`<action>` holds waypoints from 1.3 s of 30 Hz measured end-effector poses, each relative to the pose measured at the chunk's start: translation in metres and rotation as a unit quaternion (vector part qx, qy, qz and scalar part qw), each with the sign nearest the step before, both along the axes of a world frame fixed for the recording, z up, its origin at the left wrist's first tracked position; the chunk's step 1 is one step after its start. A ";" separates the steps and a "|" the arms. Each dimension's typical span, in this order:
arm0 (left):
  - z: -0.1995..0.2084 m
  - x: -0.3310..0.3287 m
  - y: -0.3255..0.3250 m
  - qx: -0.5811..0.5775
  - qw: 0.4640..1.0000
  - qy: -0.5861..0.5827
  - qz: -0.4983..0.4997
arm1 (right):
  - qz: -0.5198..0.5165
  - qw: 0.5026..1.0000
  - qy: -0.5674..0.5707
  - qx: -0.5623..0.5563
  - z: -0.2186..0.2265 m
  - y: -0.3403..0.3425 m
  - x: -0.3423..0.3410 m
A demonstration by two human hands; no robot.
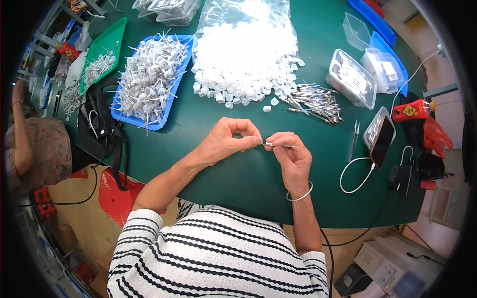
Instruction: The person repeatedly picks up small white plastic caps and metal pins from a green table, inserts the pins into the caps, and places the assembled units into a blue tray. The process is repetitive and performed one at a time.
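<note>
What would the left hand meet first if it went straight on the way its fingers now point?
Probably the white part in the right hand, just ahead; exact depth is unclear from this one view.

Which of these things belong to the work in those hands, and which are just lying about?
Likely in the job:
- small part, pinched by left hand and right hand
- white caps
- metal rods
- blue tray

Seemingly just lying about:
- phone
- black bag
- red bottle

Small part [269,144] mostly hidden by left hand [223,141] and right hand [295,163], detail too small. Plastic bag [241,11] cut by top edge.
</note>
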State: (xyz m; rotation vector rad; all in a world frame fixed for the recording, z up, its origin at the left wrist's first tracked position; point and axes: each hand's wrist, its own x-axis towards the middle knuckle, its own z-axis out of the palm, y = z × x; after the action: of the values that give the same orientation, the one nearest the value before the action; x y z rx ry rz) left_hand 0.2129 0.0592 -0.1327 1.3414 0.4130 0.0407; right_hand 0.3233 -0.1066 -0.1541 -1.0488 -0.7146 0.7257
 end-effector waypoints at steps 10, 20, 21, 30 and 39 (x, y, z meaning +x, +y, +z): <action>-0.003 -0.001 -0.003 0.007 1.000 0.001 0.020 | -0.009 1.000 -0.009 -0.003 0.001 0.000 -0.001; -0.011 -0.005 -0.035 -0.150 0.982 -0.042 0.110 | -0.050 0.999 -0.007 0.011 -0.001 0.001 -0.004; -0.011 -0.003 -0.036 -0.153 0.981 -0.045 0.110 | -0.050 0.999 -0.009 0.012 -0.001 0.002 -0.005; -0.014 -0.002 -0.040 -0.178 0.974 -0.053 0.131 | -0.051 0.998 -0.012 0.022 -0.003 0.002 -0.005; -0.012 -0.002 -0.045 -0.215 0.963 -0.046 0.155 | -0.067 0.997 -0.011 0.027 -0.004 0.003 -0.008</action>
State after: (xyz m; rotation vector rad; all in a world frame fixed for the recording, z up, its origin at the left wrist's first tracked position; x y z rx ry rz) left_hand 0.2113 0.0138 -0.1447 0.8342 0.5171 0.2590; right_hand 0.3155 -0.1037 -0.1581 -1.0458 -0.6736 0.5767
